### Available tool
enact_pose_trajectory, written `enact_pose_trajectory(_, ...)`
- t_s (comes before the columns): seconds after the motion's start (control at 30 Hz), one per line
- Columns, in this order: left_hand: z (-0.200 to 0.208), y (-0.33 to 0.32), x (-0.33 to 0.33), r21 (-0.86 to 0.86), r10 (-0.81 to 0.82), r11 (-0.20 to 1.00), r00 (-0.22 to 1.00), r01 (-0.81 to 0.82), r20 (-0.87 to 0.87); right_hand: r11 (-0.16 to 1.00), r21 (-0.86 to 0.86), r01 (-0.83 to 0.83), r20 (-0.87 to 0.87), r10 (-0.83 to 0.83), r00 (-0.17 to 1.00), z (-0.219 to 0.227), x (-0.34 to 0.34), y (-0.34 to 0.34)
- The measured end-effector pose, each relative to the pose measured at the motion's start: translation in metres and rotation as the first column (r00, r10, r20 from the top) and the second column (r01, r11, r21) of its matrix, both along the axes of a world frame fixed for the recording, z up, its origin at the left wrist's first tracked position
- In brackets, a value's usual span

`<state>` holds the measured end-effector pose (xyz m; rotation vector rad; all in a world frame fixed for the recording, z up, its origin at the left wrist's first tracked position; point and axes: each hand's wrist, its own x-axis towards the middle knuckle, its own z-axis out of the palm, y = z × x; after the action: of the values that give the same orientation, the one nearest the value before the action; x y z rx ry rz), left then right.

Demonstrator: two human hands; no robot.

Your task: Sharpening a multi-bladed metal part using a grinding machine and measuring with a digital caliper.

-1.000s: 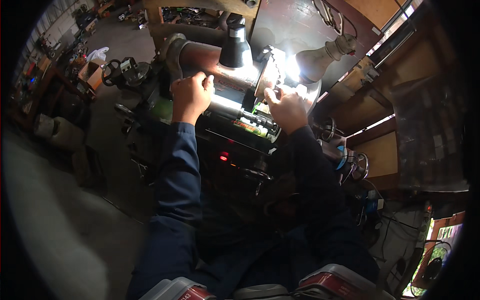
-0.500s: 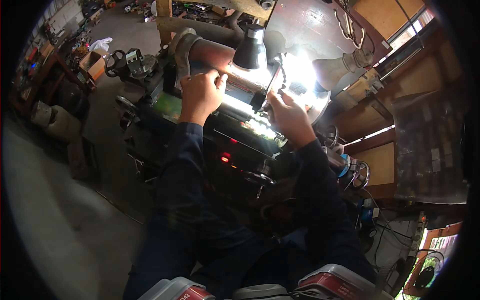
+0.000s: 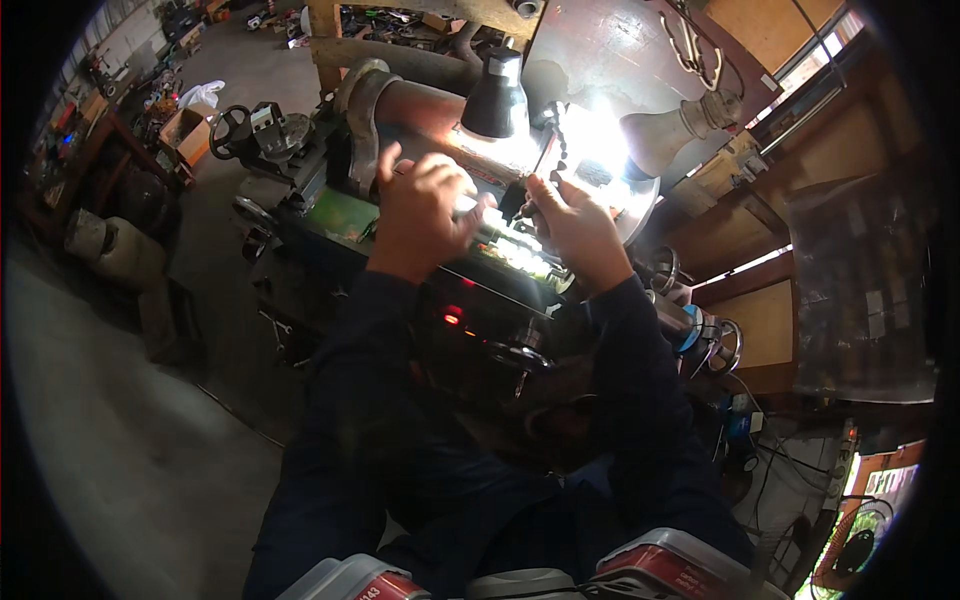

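My left hand [image 3: 425,215] is curled over a pale, shiny metal bar [image 3: 466,204] on the machine, thumb on its right side and one finger raised. My right hand [image 3: 582,232] is closed, its fingertips pinched together beside the bar's bright right end. What they pinch is hidden by fingers and glare. A dark beaded strand [image 3: 559,130] rises just above that hand. Over the bar hangs a black lamp shade [image 3: 496,95], and a large bare bulb [image 3: 655,142] glows at the right. Behind my left hand lies a reddish-brown cylindrical housing [image 3: 420,108].
A green machine bed [image 3: 340,215] runs below my left hand. Handwheels stick out at the left [image 3: 228,132] and at the front [image 3: 520,357]. A gas cylinder [image 3: 115,245] stands on the floor at the left. Wooden panels line the right, with a fan [image 3: 858,550] at the lower right.
My left hand has moved right and slightly down, from a fist by the housing to a curl over the bar. My right hand stays nearly in place, fingers still pinched.
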<state>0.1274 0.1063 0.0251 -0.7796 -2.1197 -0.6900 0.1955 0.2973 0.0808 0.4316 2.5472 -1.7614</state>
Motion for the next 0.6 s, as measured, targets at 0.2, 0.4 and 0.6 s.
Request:
enact_pose_trajectory(0.2, 0.003, 0.007, 0.022, -0.206, -0.016, 0.976, 0.972, 0.066, 0.232, 0.856, 0.516, -0.008, -0.380, 0.237, 0.894, 0.019, 0.045, 0.035)
enact_pose_trajectory(0.4, 0.005, 0.020, 0.018, -0.256, 0.002, 0.964, 0.962, 0.071, 0.274, 0.347, 0.717, 0.605, -0.474, -0.394, 0.788, 0.013, 0.136, 0.212)
enact_pose_trajectory(0.6, -0.001, 0.023, 0.015, -0.199, -0.044, 0.974, 0.957, 0.104, 0.288, 0.813, 0.535, 0.231, 0.258, -0.417, 0.872, -0.035, 0.199, 0.317)
